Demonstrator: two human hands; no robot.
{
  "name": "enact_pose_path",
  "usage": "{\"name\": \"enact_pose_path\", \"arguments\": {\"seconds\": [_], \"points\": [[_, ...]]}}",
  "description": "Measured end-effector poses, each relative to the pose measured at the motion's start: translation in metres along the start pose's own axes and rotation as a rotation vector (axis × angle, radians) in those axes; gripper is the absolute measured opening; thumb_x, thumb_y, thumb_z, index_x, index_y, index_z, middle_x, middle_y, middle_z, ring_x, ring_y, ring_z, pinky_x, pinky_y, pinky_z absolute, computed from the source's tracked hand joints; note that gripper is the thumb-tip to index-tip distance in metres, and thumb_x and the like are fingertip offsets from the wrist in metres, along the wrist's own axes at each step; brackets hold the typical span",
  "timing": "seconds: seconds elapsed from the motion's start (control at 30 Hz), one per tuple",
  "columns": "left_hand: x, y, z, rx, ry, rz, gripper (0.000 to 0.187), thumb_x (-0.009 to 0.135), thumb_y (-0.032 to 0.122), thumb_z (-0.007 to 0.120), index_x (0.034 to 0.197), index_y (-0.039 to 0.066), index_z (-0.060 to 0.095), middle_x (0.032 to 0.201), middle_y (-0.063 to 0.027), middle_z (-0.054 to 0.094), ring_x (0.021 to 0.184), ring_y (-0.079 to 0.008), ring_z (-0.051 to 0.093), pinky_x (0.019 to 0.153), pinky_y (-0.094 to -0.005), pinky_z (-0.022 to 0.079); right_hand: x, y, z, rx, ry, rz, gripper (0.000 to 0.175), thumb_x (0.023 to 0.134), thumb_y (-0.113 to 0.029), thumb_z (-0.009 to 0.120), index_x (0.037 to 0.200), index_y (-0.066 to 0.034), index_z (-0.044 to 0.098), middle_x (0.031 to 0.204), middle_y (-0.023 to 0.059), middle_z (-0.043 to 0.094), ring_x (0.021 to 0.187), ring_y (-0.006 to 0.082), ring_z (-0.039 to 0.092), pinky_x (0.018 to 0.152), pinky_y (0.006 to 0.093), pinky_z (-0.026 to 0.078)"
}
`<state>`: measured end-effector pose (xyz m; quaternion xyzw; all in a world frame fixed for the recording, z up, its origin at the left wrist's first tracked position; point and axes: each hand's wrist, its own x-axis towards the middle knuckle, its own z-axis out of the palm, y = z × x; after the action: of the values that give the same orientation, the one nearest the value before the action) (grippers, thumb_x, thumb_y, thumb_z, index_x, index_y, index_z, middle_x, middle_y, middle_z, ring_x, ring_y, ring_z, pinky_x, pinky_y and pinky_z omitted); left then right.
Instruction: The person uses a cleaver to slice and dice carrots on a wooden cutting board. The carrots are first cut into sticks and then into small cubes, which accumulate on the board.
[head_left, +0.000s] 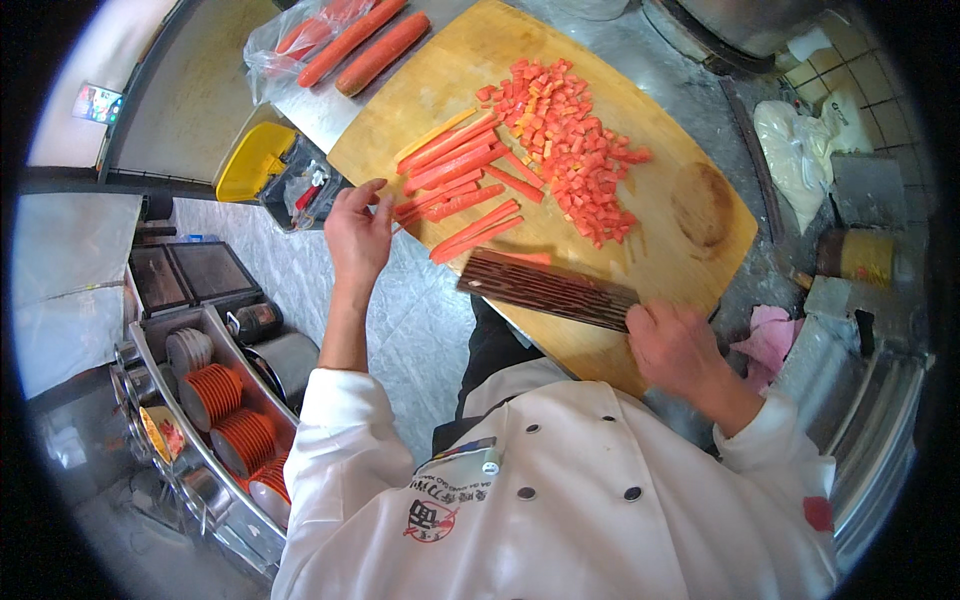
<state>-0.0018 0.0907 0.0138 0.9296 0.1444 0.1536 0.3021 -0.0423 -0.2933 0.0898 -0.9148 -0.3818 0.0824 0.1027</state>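
Observation:
My right hand (671, 345) grips the handle end of a cleaver (547, 289), whose wide, dark-streaked blade lies over the near edge of a wooden cutting board (660, 210). An orange piece of carrot shows just beyond the blade. My left hand (364, 221) is raised at the board's left edge, thumb and fingers apart, beside the ends of several carrot sticks (454, 165); it holds nothing that I can see. Two more sticks lie nearer the blade. A heap of diced carrot (574, 142) covers the board's middle and far part.
Whole carrots (382, 54) and a plastic bag (262, 64) lie at the far left of the board. Below them is a bin with a yellow lid (255, 161). Stacked orange dishes (210, 397) stand lower left. At right are a bag of white stuff (791, 150) and a pink cloth (769, 337).

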Motion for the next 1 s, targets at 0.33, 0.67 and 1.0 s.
{"name": "enact_pose_path", "arguments": {"seconds": [0.33,0.67,1.0], "points": [[0.005,0.049,0.018,-0.301,-0.43,0.628,0.012,0.076,0.006,0.074,0.087,0.006,0.073,0.088,-0.0097,0.068,0.088,-0.0287,0.062,0.079,-0.0369,0.05,0.078,0.0,-0.009,-0.24,0.115,-0.216,0.01,0.08,-0.013,0.059,0.076,-0.0077,0.051,0.069,0.0111,0.051,0.058,0.0252,0.059,0.048,0.0362,0.05],[0.034,0.037,0.021,-0.302,-0.049,0.655,0.016,0.073,0.004,0.071,0.088,0.005,0.071,0.086,-0.0094,0.066,0.08,-0.0286,0.059,0.074,-0.0392,0.049,0.019,-0.008,-0.031,-0.063,0.043,0.2,0.01,0.076,-0.012,0.063,0.077,-0.0082,0.054,0.073,0.0128,0.054,0.065,0.0339,0.059,0.057,0.0424,0.049],[0.068,0.093,0.066,0.261,-0.559,1.038,0.022,0.073,0.016,0.066,0.091,0.004,0.068,0.098,-0.0112,0.059,0.104,-0.0272,0.052,0.092,-0.0359,0.041,-0.015,-0.054,-0.021,0.309,0.292,0.705,0.011,0.081,-0.005,0.066,0.084,-0.0024,0.056,0.07,0.0181,0.059,0.066,0.0396,0.062,0.058,0.0465,0.049]]}}
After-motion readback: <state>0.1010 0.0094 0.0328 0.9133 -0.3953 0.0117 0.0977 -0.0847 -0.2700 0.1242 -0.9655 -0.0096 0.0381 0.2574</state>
